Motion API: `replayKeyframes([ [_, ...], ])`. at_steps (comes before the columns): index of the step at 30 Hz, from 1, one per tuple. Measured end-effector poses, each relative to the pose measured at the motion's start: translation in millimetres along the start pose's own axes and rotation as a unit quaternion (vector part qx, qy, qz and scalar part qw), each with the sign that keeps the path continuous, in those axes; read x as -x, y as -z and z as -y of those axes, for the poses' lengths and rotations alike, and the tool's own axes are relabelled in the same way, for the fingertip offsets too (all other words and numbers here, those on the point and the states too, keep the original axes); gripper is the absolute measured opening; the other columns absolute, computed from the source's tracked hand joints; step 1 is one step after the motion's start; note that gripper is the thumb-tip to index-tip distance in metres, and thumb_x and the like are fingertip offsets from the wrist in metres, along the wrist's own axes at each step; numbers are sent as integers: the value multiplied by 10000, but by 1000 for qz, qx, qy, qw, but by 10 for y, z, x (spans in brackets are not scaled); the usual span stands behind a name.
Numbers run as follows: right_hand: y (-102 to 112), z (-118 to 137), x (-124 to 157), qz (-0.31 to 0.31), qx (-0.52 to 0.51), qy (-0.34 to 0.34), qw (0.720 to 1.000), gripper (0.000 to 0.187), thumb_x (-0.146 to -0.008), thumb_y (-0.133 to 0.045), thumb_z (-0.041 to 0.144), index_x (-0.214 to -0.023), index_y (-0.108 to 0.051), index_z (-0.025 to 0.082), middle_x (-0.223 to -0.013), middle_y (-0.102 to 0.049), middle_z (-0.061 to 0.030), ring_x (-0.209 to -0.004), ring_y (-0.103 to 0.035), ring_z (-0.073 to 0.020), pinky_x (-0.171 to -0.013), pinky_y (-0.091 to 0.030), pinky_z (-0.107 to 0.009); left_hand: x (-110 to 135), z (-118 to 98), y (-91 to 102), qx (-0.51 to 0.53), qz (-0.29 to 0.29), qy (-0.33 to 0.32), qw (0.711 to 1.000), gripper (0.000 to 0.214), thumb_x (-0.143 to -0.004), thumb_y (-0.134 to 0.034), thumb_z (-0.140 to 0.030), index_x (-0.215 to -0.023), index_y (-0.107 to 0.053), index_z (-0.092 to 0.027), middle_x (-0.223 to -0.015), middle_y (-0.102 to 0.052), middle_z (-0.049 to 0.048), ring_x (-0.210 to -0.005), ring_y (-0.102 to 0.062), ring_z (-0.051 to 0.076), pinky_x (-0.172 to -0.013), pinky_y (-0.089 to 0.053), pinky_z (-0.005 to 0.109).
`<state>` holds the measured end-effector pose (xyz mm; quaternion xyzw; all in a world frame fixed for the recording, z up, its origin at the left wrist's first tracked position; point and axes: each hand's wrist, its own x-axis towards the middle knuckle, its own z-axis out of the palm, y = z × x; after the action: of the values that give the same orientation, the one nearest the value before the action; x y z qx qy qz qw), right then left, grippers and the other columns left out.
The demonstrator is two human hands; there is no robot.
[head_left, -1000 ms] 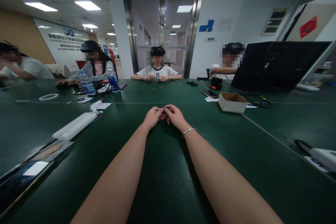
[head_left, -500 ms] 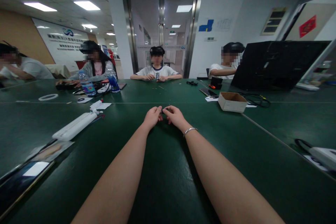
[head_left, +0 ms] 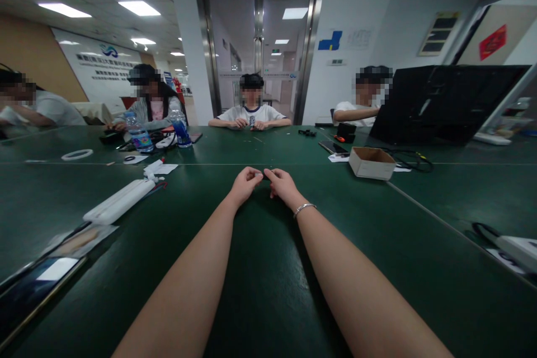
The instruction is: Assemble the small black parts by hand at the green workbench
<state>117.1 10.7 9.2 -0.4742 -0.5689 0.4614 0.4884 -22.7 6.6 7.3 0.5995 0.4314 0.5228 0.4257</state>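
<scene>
Head view showed the left hand (head_left: 244, 183) and the right hand (head_left: 282, 183) stretched out on the green surface (head_left: 260, 268), fingertips meeting and pinched together on a small dark piece (head_left: 265, 175) too tiny to identify, held between them. The step in hand looked like fine fingertip work on it, calling for steady grips; a cardboard box (head_left: 371, 163) sat well right of the right hand.
</scene>
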Motion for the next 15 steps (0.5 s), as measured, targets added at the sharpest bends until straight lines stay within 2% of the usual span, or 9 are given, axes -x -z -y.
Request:
replayKeyframes([
  [5, 24, -24, -11, 26, -24, 7, 999, 254, -863, -626, 346, -730, -510, 164, -398, -397, 93, -285, -394, -73, -301, -428, -180, 8, 5, 25, 4, 24, 12, 1000, 315, -669, -706, -394, -771, -541, -146, -669, -607, 23, -628, -552, 130, -604, -410, 257],
  [15, 24, -45, -29, 25, -26, -4, 999, 207, -851, -647, 326, -772, -569, 151, -410, -411, 84, -301, -401, -69, -305, -450, -182, 1, 36, 30, -33, 21, 24, 999, 402, -656, -695, -518, -697, -537, -151, -575, -583, 14, -528, -511, 115, -548, -396, 252],
])
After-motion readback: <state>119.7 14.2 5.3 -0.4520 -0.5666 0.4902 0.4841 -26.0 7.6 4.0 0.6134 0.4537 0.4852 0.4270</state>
